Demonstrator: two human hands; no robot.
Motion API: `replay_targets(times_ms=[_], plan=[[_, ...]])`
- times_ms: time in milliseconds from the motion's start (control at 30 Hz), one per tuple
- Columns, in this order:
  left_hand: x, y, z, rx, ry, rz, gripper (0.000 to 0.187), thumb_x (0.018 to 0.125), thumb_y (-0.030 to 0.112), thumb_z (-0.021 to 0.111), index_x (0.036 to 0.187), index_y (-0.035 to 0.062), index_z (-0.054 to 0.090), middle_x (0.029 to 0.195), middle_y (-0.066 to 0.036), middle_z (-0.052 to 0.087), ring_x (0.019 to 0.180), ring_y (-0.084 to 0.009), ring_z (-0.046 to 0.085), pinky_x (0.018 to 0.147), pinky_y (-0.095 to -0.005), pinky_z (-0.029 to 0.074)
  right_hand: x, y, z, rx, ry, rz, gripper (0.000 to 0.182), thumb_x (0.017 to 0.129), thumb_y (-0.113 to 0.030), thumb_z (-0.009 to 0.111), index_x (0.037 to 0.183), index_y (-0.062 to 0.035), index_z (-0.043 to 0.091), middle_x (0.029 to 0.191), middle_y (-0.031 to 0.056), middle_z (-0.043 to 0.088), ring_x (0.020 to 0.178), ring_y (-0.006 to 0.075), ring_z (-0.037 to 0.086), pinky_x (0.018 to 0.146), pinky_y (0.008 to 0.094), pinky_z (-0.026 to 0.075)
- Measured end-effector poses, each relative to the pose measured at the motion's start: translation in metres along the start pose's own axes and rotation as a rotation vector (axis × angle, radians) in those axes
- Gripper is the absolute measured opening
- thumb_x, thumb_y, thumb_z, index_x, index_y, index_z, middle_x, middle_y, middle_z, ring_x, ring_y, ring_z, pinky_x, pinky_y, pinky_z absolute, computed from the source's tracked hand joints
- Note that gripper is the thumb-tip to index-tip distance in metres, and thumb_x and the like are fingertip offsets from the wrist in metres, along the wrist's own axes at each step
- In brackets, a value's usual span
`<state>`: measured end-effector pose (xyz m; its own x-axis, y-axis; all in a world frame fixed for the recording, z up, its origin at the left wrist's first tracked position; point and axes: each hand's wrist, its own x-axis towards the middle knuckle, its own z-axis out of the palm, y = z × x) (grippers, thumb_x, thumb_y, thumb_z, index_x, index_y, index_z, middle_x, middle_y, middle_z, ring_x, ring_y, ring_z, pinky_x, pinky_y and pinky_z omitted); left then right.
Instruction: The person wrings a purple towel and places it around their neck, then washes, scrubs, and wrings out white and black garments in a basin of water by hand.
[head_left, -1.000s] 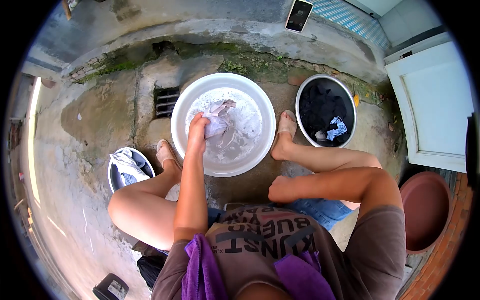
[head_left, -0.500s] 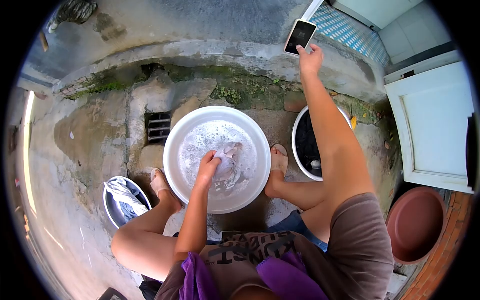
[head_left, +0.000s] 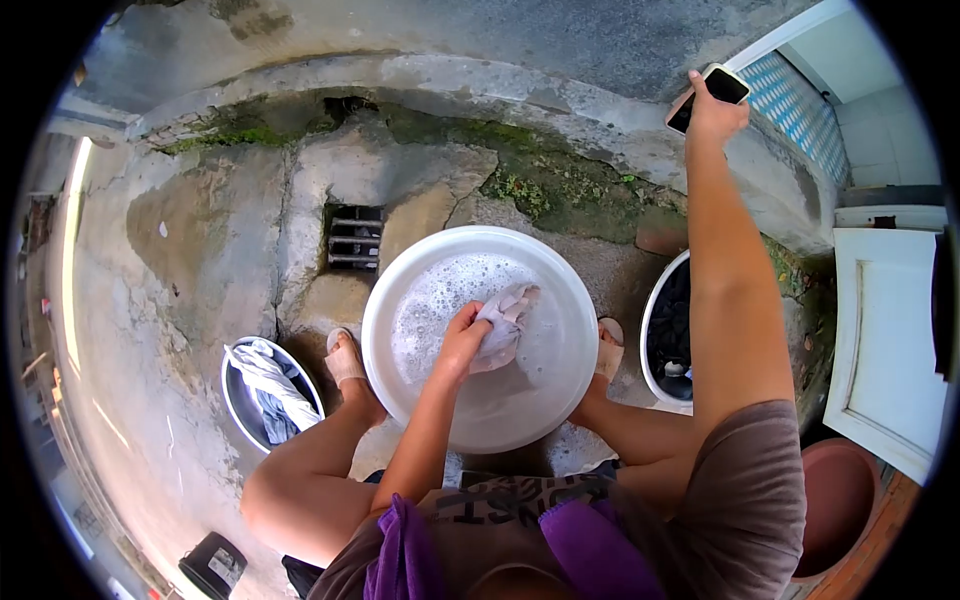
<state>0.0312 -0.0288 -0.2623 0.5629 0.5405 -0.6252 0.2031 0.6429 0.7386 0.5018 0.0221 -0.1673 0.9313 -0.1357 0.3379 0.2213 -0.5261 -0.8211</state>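
Note:
Bunched in my left hand (head_left: 464,338) is a wet, pale grey cloth (head_left: 507,322), its loose end sticking up past my closed fingers. It hangs over a large white basin (head_left: 374,335) of sudsy water between my feet. My right hand (head_left: 716,120) is stretched far forward to the right, gripping a smartphone (head_left: 728,86) with a light edge and a dark screen. My thumb and fingers cover the middle of the phone, which overlaps the concrete ledge in this view.
Left of my foot stands a small tub (head_left: 312,418) with white and blue-grey laundry. A white-rimmed bucket (head_left: 652,375) of dark clothes is partly behind my right arm. A drain grate (head_left: 354,238) lies beyond the basin. A brown-red tub (head_left: 835,500) and white door (head_left: 885,340) are at right.
My left hand has raised the cloth from the suds. My right hand has shifted its hold, with the phone now turned and gripped across its middle. The view has swung left.

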Motion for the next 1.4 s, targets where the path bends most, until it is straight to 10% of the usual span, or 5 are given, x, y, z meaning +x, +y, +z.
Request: replay_targets(times_ms=[1400], plan=[[0.002, -0.008, -0.007, -0.020, 0.058, -0.031, 0.015, 0.073, 0.007, 0.047, 0.086, 0.0077, 0.055, 0.072, 0.002, 0.050, 0.064, -0.0079, 0.043, 0.055, -0.0211, 0.032, 0.004, 0.017, -0.005, -0.005, 0.005, -0.027, 0.109, 0.047, -0.047, 0.084, 0.130, 0.0021, 0.032, 0.127, 0.0200, 0.038, 0.117, 0.0346, 0.041, 0.098, 0.0450, 0.036]])
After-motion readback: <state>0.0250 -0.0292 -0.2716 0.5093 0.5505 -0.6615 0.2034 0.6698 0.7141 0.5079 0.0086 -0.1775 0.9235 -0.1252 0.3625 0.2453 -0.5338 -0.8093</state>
